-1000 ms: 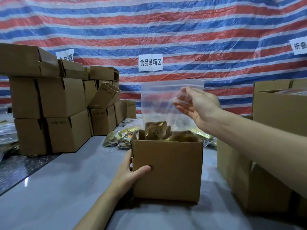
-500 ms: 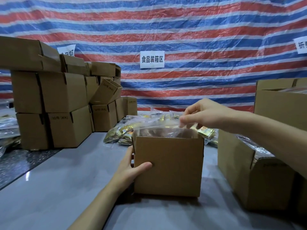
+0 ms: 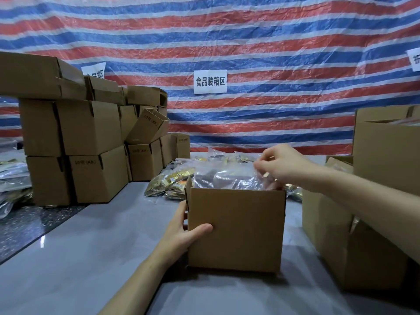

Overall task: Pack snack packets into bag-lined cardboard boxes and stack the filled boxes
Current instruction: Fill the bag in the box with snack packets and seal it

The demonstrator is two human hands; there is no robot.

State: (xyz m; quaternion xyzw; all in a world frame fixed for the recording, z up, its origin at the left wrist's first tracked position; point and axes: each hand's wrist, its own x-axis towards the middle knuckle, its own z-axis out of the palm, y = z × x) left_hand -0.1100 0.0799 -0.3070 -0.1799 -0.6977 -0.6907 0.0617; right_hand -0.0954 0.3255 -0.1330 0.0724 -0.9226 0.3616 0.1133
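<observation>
Flanking box [image 3: 236,228] and bag [image 3: 227,177]: cartons [image 3: 91,130], packets [image 3: 172,181]

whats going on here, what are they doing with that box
A person is packing snacks at a grey table. Their left hand grips the near left corner of an open cardboard box, thumb on its front face. Their right hand pinches the clear plastic bag lining it, at the box's top right edge; dark contents show through. Loose snack packets lie behind it, and closed boxes are stacked at the left.
</observation>
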